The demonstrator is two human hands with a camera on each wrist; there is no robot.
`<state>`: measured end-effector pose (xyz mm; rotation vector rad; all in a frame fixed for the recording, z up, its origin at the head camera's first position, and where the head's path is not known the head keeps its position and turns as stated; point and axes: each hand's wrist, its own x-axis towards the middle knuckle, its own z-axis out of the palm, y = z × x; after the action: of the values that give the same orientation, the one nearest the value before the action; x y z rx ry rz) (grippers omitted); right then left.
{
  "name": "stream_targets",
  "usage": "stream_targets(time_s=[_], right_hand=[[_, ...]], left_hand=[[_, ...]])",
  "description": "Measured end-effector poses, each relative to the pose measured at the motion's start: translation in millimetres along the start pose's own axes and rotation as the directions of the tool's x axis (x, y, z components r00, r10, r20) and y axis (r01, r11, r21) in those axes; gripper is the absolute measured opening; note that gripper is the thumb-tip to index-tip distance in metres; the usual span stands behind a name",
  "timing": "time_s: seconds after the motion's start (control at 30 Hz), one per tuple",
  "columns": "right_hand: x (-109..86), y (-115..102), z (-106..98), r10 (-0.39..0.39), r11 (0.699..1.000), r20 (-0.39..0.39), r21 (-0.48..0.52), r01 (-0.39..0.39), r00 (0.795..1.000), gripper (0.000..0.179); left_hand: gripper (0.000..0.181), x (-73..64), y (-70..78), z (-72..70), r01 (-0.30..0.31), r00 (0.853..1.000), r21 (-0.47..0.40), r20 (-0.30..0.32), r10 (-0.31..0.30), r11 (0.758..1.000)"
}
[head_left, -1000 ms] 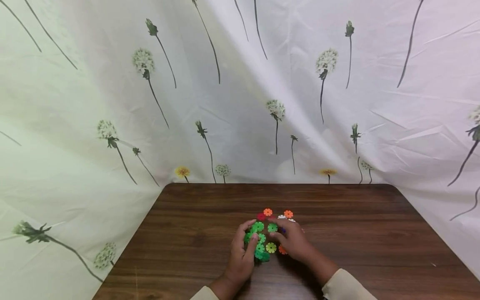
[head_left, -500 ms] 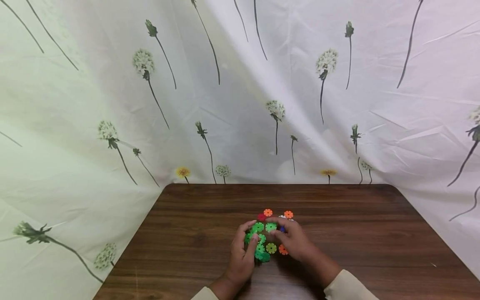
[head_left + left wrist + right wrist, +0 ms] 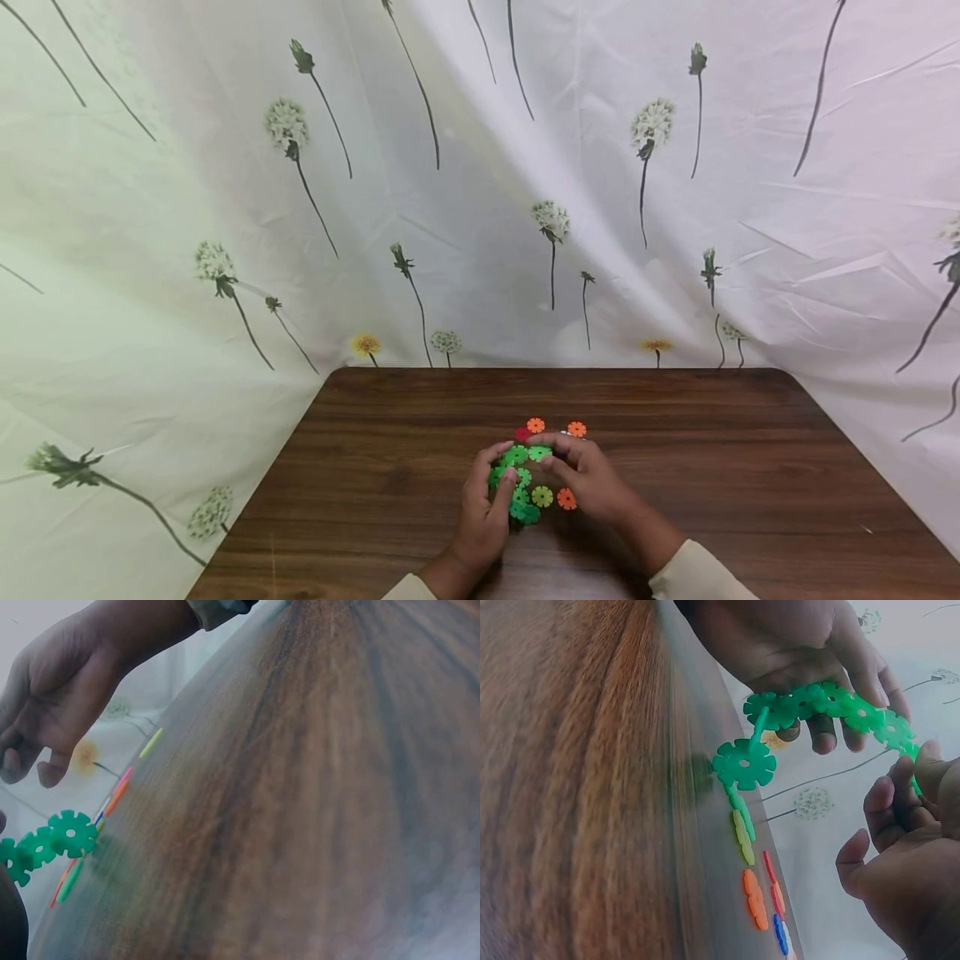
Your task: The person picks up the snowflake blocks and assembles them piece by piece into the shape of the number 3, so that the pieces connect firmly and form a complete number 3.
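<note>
"Head view?"
"The left hand [image 3: 480,507] grips the green disc chain [image 3: 523,481]; at its three o'clock the right hand [image 3: 596,483] pinches the chain's end."
"Left wrist?"
"Chain at eight o'clock."
"Right wrist?"
"Chain at two o'clock, blue piece [image 3: 781,934] at five."

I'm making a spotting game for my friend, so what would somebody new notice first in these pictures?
Probably the curving chain of bright green, flower-shaped plastic discs, held between the left hand and right hand over the dark brown wood-grain table. Next might be the white cloth printed with dandelions, hanging behind the table.
</note>
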<state>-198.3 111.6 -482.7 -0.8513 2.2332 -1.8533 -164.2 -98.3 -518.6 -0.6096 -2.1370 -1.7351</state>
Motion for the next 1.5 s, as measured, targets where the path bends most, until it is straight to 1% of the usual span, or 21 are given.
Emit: stream_targets(time_s=[0.1, 0.27, 0.33, 0.5, 0.8, 1.13, 1.23, 1.33, 1.5], right_hand=[[0.1, -2, 1, 0.017, 0.999, 0.003, 0.029, -0.017, 1.000, 0.038], [-0.5, -6, 3, 0.049, 0.993, 0.018, 0.108, -0.050, 0.999, 0.042], [-0.9, -7, 4, 0.057, 0.992, 0.014, 0.112, -0.058, 0.998, 0.042], [-2.3, -9, 6, 0.058, 0.995, -0.010, 0.084, -0.057, 0.998, 0.040], [-5.3, -14, 9, 0.008, 0.999, -0.031, 0.053, -0.006, 0.999, 0.037], [-5.5, -10, 9, 0.011, 0.998, -0.036, 0.059, -0.008, 0.999, 0.037], [-5.2, -10, 9, 0.000, 0.998, -0.042, 0.063, 0.003, 0.999, 0.037], [-5.6, -9, 9, -0.011, 0.998, -0.050, 0.068, 0.014, 0.999, 0.038], [-4.8, -8, 11, 0.006, 0.994, -0.066, 0.109, 0.002, 0.998, 0.039]], left_hand=[[0.038, -0.3, -0.2, 0.1, -0.001, 1.000, -0.009, 0.003, 0.001, 1.000], [0.036, -0.4, -0.3, 0.4, -0.005, 1.000, -0.018, 0.005, 0.005, 1.000], [0.035, -0.5, -0.6, 0.6, -0.003, 1.000, -0.016, 0.004, 0.003, 1.000], [0.033, -0.4, -1.4, 0.6, -0.004, 1.000, -0.015, -0.001, 0.004, 1.000], [0.033, 1.0, -4.3, -0.4, -0.087, 0.996, -0.017, -0.010, 0.087, 0.996], [0.033, 0.7, -6.1, -1.8, -0.143, 0.990, -0.053, 0.008, 0.143, 0.988], [0.032, 0.7, -5.0, -1.6, -0.132, 0.991, -0.062, 0.012, 0.133, 0.989], [0.031, 0.2, -3.0, -1.3, -0.094, 0.995, -0.069, 0.015, 0.096, 0.993], [0.032, -0.2, -2.0, -0.6, -0.062, 0.998, -0.086, 0.010, 0.063, 0.994]])
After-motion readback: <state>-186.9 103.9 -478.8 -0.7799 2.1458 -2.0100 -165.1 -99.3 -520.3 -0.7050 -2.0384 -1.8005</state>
